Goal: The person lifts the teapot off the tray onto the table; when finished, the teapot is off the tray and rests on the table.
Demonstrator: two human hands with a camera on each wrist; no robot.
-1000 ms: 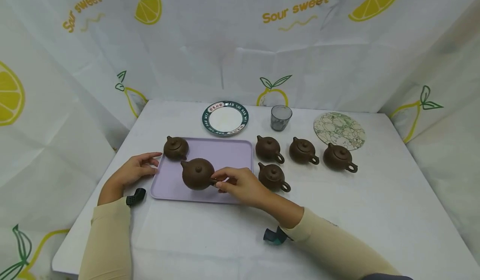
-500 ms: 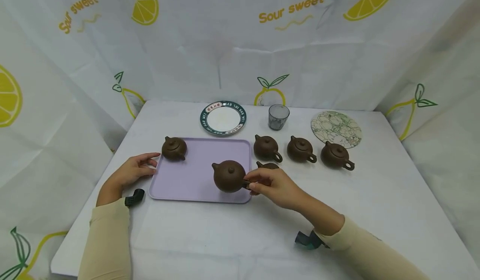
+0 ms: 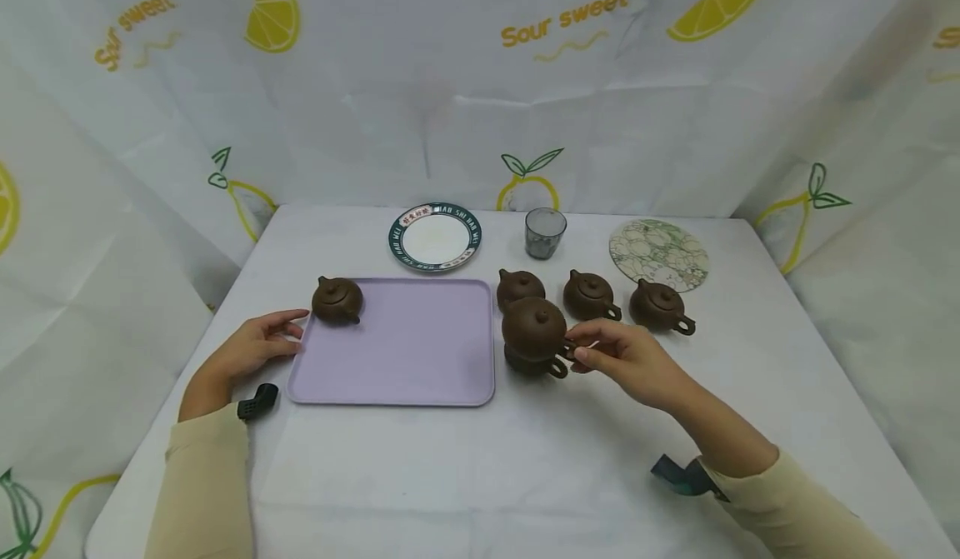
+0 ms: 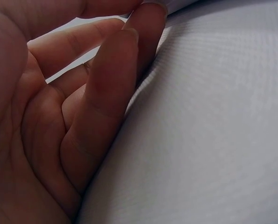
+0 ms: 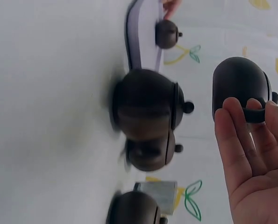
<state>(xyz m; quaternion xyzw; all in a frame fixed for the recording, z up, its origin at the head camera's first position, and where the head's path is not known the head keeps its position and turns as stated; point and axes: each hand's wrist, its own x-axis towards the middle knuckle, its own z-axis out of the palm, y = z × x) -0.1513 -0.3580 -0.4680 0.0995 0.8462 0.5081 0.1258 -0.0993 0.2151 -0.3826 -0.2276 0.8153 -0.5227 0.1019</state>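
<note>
My right hand (image 3: pixel 630 357) pinches the handle of a dark brown teapot (image 3: pixel 534 328) to the right of the lilac tray (image 3: pixel 397 388). The right wrist view has this teapot (image 5: pixel 239 81) raised off the table, fingers and thumb at its handle. It partly covers another teapot (image 3: pixel 529 364) standing on the table. By the tray's left rim lies my left hand (image 3: pixel 251 346), fingers loosely bent, fingertips at or touching the rim. On the tray's far left corner sits a similar teapot (image 3: pixel 337 301). In the left wrist view, the left hand's fingers (image 4: pixel 110 79) rest along the white cloth.
Several more teapots stand behind and right of the held one, among them a middle one (image 3: pixel 590 295) and a rightmost one (image 3: pixel 660 306). Along the back are a green-rimmed plate (image 3: pixel 435 237), a grey glass (image 3: pixel 543 234) and a round patterned mat (image 3: pixel 658 252).
My right hand has carried the teapot rightward from over the tray to beyond its right edge. My left hand stays by the tray's left rim; the head view has shifted slightly.
</note>
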